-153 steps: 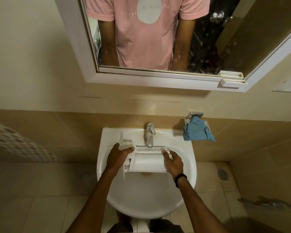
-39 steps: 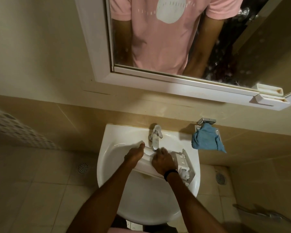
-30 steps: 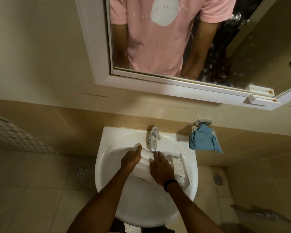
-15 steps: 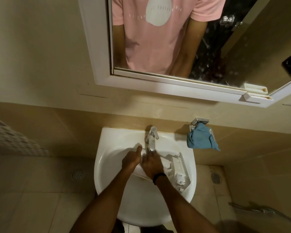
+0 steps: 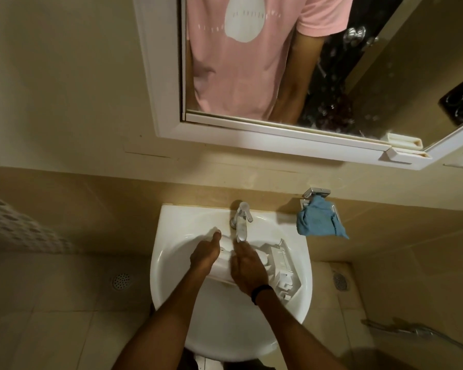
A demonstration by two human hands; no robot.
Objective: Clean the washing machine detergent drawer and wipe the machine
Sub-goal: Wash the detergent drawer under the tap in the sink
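Note:
The white detergent drawer [image 5: 281, 265] lies tilted in the white sink [image 5: 169, 222], its compartment end pointing to the lower right. My left hand [image 5: 206, 256] grips the drawer's left end, thumb raised towards the back of the basin. My right hand [image 5: 247, 265] rests flat on the drawer's middle, its straight fingers reaching just under the spout of the chrome tap [image 5: 241, 220]. Both hands hide most of the drawer's smooth part. I cannot tell whether water is running.
A blue cloth [image 5: 318, 222] hangs on a chrome wall holder right of the sink. A white-framed mirror [image 5: 251, 137] is mounted above. The tiled floor has a drain [image 5: 121, 280] at left and another [image 5: 340, 281] at right. A hand-spray hose [image 5: 412, 331] lies at lower right.
The drawer has been turned from lying level across the sink to tilted, compartments at right. In the last second my right hand slid left along it towards the tap.

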